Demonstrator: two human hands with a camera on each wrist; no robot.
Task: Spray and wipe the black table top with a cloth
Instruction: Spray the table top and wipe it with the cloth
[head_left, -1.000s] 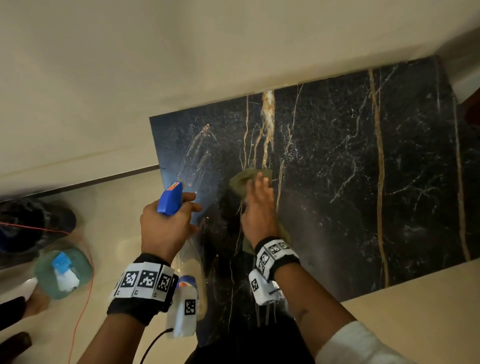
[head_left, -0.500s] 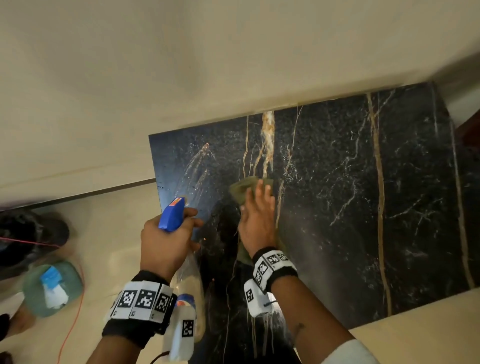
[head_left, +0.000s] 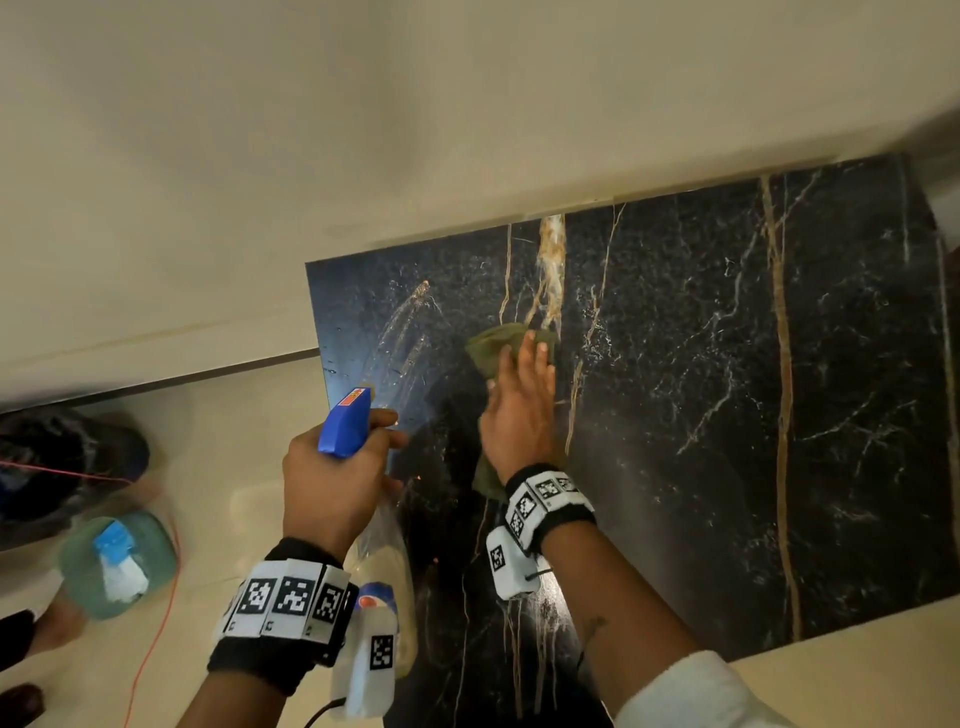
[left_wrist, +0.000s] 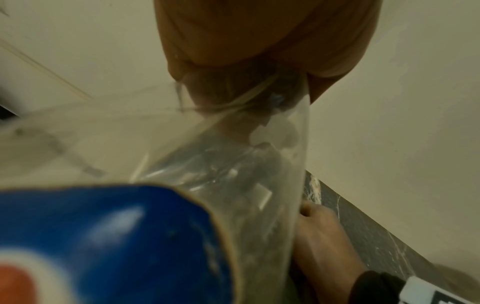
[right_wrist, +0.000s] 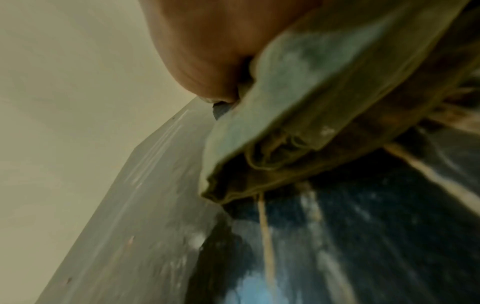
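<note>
The black marble table top (head_left: 727, 415) with gold and white veins fills the right of the head view and has wet streaks near its left end. My right hand (head_left: 519, 410) lies flat with straight fingers on an olive green cloth (head_left: 493, 343), pressing it to the table near the left middle. The cloth (right_wrist: 298, 123) bunches under my palm in the right wrist view, over the table top (right_wrist: 363, 236). My left hand (head_left: 332, 478) grips a clear spray bottle with a blue trigger head (head_left: 345, 426), held over the table's left edge. The bottle (left_wrist: 233, 185) fills the left wrist view.
A cream wall (head_left: 363, 130) runs along the table's far edge. On the pale floor to the left sit a green bottle with a blue cap (head_left: 119, 561), a dark bag (head_left: 62, 467) and a thin red cord (head_left: 150, 649).
My right hand and cloth have slid slightly along the table near the gold vein. The left hand keeps holding the spray bottle in about the same spot.
</note>
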